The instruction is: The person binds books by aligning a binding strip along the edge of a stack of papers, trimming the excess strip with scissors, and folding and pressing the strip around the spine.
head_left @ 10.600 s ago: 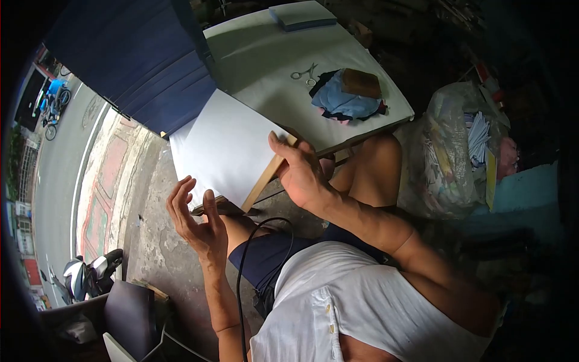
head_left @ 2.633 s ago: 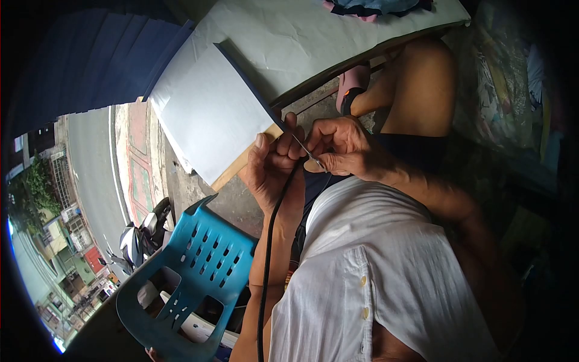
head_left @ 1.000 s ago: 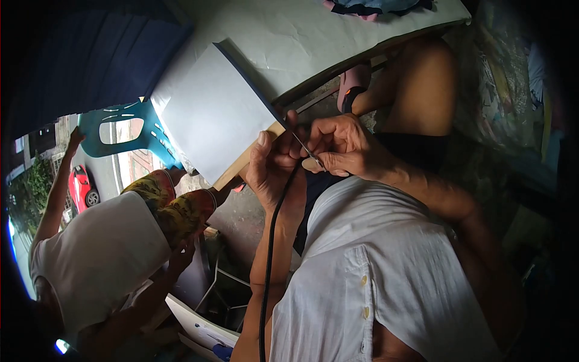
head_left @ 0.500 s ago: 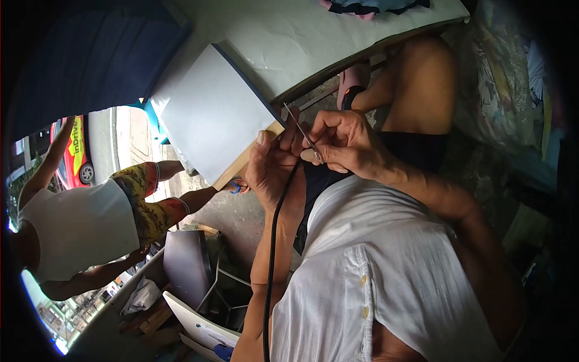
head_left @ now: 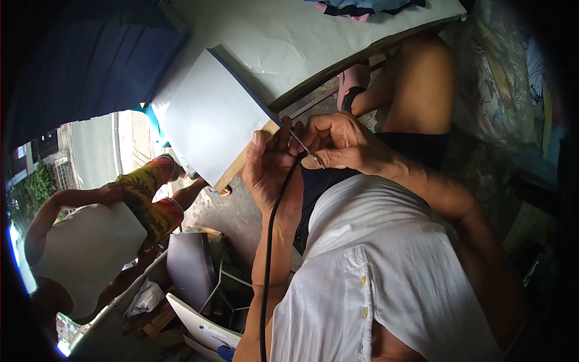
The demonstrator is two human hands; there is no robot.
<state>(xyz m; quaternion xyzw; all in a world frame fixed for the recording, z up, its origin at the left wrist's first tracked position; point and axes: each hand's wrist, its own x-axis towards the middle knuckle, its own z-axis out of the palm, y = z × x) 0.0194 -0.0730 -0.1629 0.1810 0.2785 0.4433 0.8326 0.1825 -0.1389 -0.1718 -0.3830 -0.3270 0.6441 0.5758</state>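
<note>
White panel (head_left: 211, 117), left of centre in the frame, tilted, and its pale wooden edge strip (head_left: 238, 164) faces the worker's body. Left hand (head_left: 272, 160) is right on the near corner, clamped on it, thumb over the wooden strip and fingers curled behind. Just beside it, right hand (head_left: 338, 143) is pinched together on a thin metal tool (head_left: 309, 148), which slants up and left between the two hands, its tip close to that corner; whether tip and panel touch, you can't tell from here. Black cable (head_left: 272, 226) runs down across the left forearm to the bottom of the frame. Up top, the table (head_left: 338, 51) stretches across under its white covering, with a bundle of cloth (head_left: 368, 7) cut by the frame's upper edge. Dark blue ridged surface (head_left: 102, 57) fills the upper left, and below it a person in a white top (head_left: 90, 250) bends over at the left.
</note>
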